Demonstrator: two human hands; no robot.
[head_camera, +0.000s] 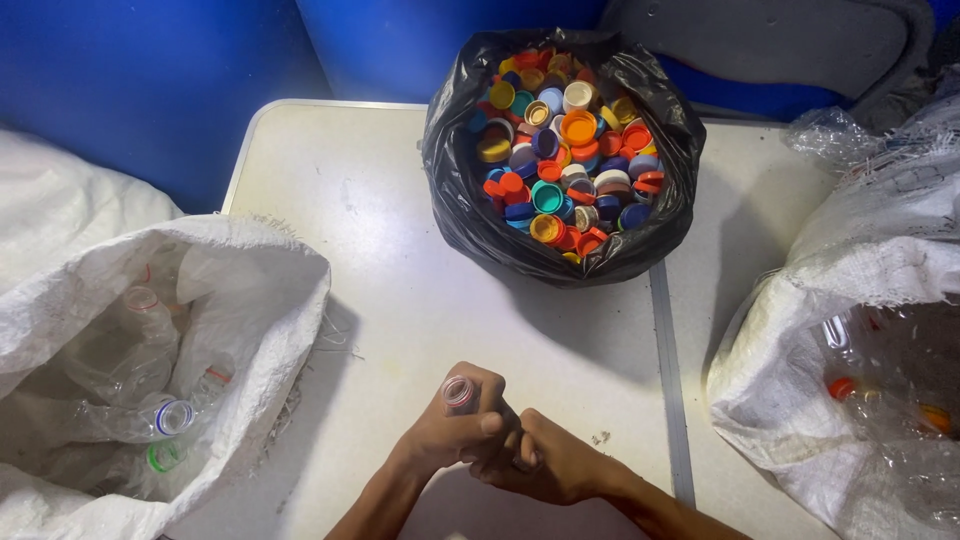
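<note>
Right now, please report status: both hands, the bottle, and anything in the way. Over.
Left hand shut on bottle neck, cap off. Right hand closed against the left, contents unseen. Bag of caps ahead on table, path open.

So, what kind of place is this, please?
It looks like a small sorting spot for plastic recycling. A black bag on the white table holds many coloured bottle caps, and the white woven sack at the left holds capless clear bottles. Both hands grip a bottle neck.
</note>
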